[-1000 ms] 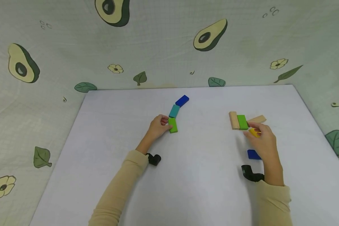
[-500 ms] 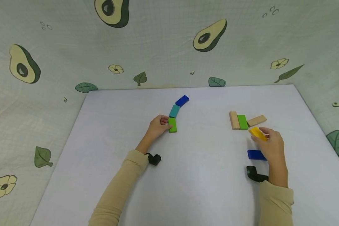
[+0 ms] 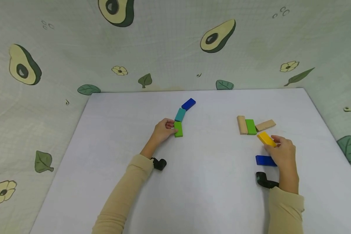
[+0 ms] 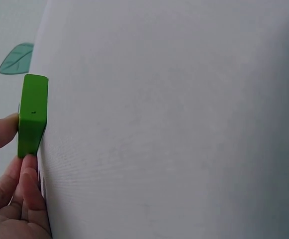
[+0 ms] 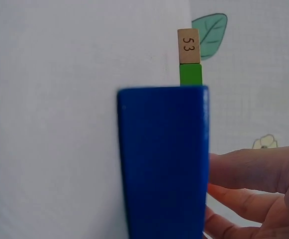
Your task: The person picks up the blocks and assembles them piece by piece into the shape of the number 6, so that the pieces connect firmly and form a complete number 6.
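Observation:
My left hand (image 3: 163, 130) pinches a light green wooden block (image 3: 178, 129) between thumb and fingers. In the left wrist view, the thumb presses one side of that green block (image 4: 33, 109) and fingertips touch its lower end. A teal block (image 3: 180, 114) and a dark blue block (image 3: 188, 104) continue from it in a curved row. On the right, my right hand (image 3: 283, 152) holds the near end of a yellow block (image 3: 266, 139) between thumb and fingers. Another blue block (image 3: 264, 160) lies beside that hand; it hides the yellow one in the right wrist view.
Left of the yellow block lie a plain wooden block (image 3: 242, 125) and a second green block (image 3: 251, 127), side by side. Another plain block (image 3: 266, 125) lies slanted behind the yellow one. All rest on a white table (image 3: 210, 182) before an avocado-print cloth (image 3: 169, 42).
My right hand has drawn back toward the near right, uncovering more of the yellow block, the slanted plain block and the near blue one. My left hand has turned the green block slightly straighter.

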Demonstrator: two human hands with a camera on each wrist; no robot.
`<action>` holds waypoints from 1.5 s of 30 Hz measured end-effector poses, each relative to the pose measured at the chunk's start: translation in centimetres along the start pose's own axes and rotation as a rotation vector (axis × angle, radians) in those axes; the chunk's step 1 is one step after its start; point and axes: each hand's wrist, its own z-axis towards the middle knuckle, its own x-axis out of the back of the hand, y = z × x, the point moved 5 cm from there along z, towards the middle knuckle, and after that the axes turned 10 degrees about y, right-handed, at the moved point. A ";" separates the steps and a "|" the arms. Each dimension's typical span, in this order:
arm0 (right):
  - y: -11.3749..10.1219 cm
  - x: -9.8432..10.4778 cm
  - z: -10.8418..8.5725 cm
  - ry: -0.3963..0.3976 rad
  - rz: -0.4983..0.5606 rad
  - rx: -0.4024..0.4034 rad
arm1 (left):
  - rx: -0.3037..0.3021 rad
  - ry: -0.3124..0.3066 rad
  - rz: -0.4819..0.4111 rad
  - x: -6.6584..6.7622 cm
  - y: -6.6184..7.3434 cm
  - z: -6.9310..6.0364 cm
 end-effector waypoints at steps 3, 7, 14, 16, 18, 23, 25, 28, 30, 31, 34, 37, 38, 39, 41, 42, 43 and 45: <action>-0.2 0.1 -0.3 -0.004 -0.018 0.016 | 0.004 -0.004 0.002 0.0 0.0 0.0; -0.1 0.1 -0.2 -0.016 -0.023 0.016 | 0.003 -0.008 0.008 0.1 0.0 0.1; 0.1 -0.1 0.1 -0.039 -0.037 -0.013 | 0.010 -0.020 -0.004 0.1 0.0 0.1; 0.0 0.0 0.0 -0.046 -0.039 -0.017 | 0.012 -0.020 -0.010 0.1 0.0 0.2; 0.0 0.0 -0.1 -0.050 -0.043 -0.016 | -0.001 -0.013 -0.011 0.2 0.0 0.1; 0.0 0.1 0.1 -0.052 -0.044 -0.002 | 0.001 -0.018 -0.013 0.1 0.1 0.2; 0.4 -0.1 0.4 -0.059 -0.041 -0.003 | 0.016 -0.025 -0.009 0.0 0.2 0.2; 1.2 -0.6 1.1 -0.045 -0.063 0.031 | 0.017 -0.022 0.005 0.1 0.2 0.1; 1.2 -0.8 1.3 -0.044 -0.061 0.047 | 0.014 -0.020 0.013 0.1 0.3 0.0; 0.9 -0.8 1.1 -0.037 -0.066 0.060 | 0.014 -0.020 0.014 0.1 0.3 0.0; -1.0 -0.4 -0.1 -0.054 -0.020 0.084 | 0.015 -0.020 0.012 0.1 0.3 0.0; -3.3 0.2 -1.8 -0.067 0.012 0.109 | 0.018 -0.023 0.009 0.1 0.4 0.1; -4.0 0.2 -2.3 -0.072 0.029 0.118 | 0.018 -0.023 0.010 0.1 0.3 0.1; -4.5 0.3 -2.7 -0.069 0.033 0.125 | 0.019 -0.024 0.012 0.1 0.3 0.1; -5.4 0.2 -3.3 -0.060 0.038 0.153 | 0.022 -0.024 0.014 0.1 0.3 0.1; -5.7 0.1 -3.6 -0.055 0.045 0.170 | 0.022 -0.023 0.015 0.1 0.3 0.1; -6.1 0.0 -3.8 -0.048 0.054 0.189 | 0.023 -0.024 0.015 0.1 0.2 0.1; -6.9 -0.4 -4.2 -0.044 0.069 0.230 | 0.025 -0.022 0.017 0.1 0.2 0.1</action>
